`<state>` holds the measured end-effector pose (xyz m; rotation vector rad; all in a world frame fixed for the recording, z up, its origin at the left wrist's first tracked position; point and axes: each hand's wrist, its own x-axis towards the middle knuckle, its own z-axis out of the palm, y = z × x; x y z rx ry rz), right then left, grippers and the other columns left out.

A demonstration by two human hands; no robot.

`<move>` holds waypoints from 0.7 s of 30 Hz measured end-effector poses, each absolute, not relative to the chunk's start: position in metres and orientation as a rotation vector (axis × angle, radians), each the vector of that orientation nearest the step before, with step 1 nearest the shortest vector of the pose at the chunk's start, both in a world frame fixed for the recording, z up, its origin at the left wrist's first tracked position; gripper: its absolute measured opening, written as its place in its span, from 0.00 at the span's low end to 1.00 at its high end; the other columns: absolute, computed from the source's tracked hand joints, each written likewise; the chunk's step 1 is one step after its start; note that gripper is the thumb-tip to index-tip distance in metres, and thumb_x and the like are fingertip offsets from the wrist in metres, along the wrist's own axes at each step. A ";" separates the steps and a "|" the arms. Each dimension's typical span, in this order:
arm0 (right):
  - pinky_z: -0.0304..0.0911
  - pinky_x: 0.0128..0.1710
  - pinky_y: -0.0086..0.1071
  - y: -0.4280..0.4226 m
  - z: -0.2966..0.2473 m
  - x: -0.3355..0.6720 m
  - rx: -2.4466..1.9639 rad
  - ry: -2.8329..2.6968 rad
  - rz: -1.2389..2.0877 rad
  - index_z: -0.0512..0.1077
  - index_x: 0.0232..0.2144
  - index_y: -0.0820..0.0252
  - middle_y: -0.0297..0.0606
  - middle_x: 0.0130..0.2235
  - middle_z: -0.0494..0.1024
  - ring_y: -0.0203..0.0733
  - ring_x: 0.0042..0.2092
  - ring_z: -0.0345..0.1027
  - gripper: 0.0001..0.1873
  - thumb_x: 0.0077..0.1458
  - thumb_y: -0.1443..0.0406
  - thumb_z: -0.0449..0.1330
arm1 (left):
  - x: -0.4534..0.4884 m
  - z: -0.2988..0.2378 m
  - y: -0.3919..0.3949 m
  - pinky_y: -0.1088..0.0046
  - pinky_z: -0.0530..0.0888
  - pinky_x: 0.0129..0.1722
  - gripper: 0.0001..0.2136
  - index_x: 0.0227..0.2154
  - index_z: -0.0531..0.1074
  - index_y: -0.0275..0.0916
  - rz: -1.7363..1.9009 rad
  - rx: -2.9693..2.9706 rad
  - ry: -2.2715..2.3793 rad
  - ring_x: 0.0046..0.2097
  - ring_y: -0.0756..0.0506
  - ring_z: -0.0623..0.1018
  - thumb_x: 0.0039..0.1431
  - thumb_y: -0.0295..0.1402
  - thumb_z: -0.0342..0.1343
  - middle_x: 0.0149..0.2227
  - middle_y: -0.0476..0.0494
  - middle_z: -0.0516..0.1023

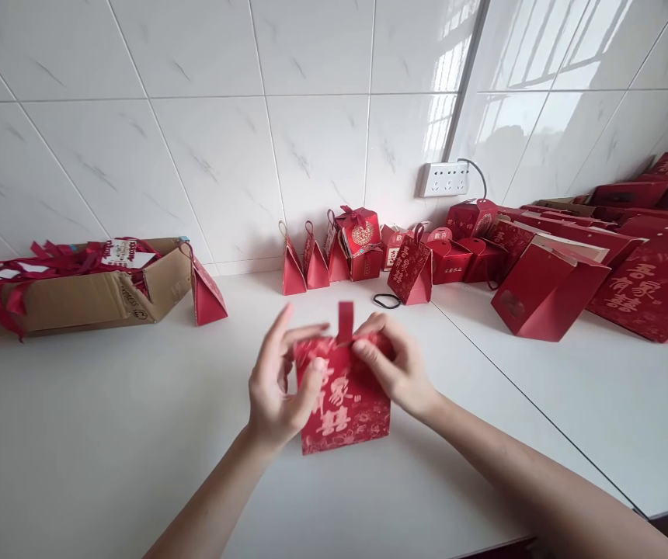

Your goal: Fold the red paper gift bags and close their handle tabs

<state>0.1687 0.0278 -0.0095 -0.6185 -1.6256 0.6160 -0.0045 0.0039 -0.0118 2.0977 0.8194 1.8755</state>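
Left hand and right hand meet close together (fingers pinching), forearms reaching forward.

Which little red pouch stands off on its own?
The pouch at the right end of the cardboard box. The other pouches line the wall farther right; the left hand and right hand hold a bag.

I see the paper box at the centre as deep red, printed with pale characters and a faint floral pattern along its bottom edge; its ribbon tab is the same red. The table is plain white, the wall tiles white with thin grey veins. The carton is brown, with red ribbons over it. The folded pouches are red, one cube box bears a gold heart motif, the flat bags show gold characters — the loop is black
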 end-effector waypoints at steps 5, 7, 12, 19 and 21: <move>0.58 0.28 0.28 0.063 -0.009 0.187 -0.690 -0.975 0.752 0.64 0.30 0.55 0.30 0.29 0.67 0.35 0.29 0.59 0.14 0.51 0.54 0.63 | -0.009 -0.029 0.020 0.54 0.68 0.60 0.37 0.64 0.52 0.47 1.691 1.721 1.064 0.64 0.36 0.66 0.55 0.43 0.61 0.65 0.33 0.61; 0.58 0.29 0.28 0.072 -0.011 0.192 -0.646 -0.832 0.837 0.63 0.29 0.54 0.29 0.28 0.65 0.35 0.29 0.59 0.18 0.46 0.53 0.66 | -0.005 -0.032 0.023 0.50 0.66 0.60 0.40 0.64 0.51 0.45 1.526 1.610 1.134 0.65 0.33 0.64 0.52 0.46 0.63 0.65 0.31 0.61; 0.59 0.30 0.29 0.074 -0.016 0.187 -0.653 -0.625 1.074 0.64 0.25 0.56 0.28 0.27 0.67 0.35 0.29 0.61 0.18 0.42 0.54 0.67 | 0.007 -0.024 0.013 0.52 0.65 0.61 0.29 0.59 0.61 0.44 1.174 1.622 1.043 0.63 0.35 0.67 0.57 0.46 0.58 0.61 0.36 0.67; 0.64 0.41 0.34 0.061 -0.006 0.174 -0.466 -0.577 1.222 0.69 0.29 0.54 0.31 0.33 0.75 0.42 0.39 0.68 0.09 0.46 0.58 0.62 | 0.004 -0.025 0.009 0.59 0.73 0.53 0.24 0.54 0.64 0.40 1.507 2.147 1.114 0.53 0.38 0.74 0.52 0.32 0.57 0.51 0.37 0.72; 0.64 0.41 0.36 0.058 -0.006 0.173 -0.483 -0.582 1.249 0.68 0.28 0.54 0.31 0.31 0.74 0.42 0.37 0.69 0.08 0.45 0.59 0.61 | 0.002 -0.027 0.011 0.60 0.74 0.52 0.26 0.55 0.63 0.40 1.607 2.306 1.100 0.54 0.38 0.73 0.51 0.29 0.57 0.53 0.36 0.71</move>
